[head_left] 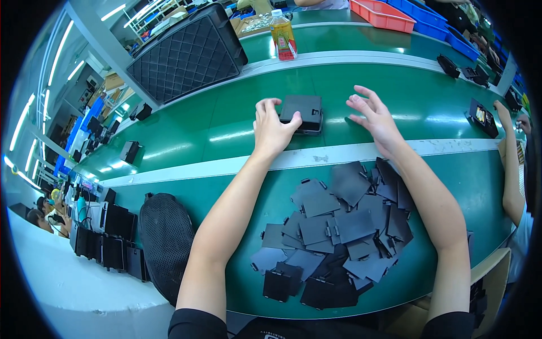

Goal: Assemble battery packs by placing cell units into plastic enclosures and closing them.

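Note:
A black plastic box with a small latch rests on the green conveyor belt in front of me. My left hand is at its left side, thumb against the box's front left corner and curled fingers beside its left edge, not wrapped round it. To the right of the box, and apart from it, my right hand hovers with its fingers spread and nothing in them. Between my forearms a loose pile of thin black plastic covers with small clip tabs lies on the green tabletop.
A black mesh-covered oval object lies left of my left forearm, near several black boxes. Beyond the belt stand a large quilted black case and a drink bottle. Red and blue trays are farther back. Another person's arm reaches in at right.

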{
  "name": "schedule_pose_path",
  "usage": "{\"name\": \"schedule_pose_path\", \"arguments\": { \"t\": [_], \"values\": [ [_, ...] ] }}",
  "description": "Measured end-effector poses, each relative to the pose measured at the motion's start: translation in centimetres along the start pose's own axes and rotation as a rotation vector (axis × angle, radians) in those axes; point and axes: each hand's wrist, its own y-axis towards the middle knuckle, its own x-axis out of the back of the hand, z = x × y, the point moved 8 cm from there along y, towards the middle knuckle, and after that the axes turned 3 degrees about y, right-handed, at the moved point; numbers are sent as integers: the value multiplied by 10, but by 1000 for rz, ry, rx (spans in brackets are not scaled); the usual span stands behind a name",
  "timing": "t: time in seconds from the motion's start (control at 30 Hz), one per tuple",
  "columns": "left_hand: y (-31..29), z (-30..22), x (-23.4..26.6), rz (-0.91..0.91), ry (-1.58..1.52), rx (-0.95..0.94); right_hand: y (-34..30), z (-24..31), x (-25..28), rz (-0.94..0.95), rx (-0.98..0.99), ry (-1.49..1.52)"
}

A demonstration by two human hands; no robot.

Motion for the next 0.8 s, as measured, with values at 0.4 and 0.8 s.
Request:
{"name": "schedule_pose_path", "arguments": {
  "t": [0.4,0.8],
  "values": [
    [-20,-37,-14,-19,524,-402,33,12,115,-243,295,-781],
    [-15,-13,-11,108,630,-248,36,17,135,-342,322,-843]
  ]
}}
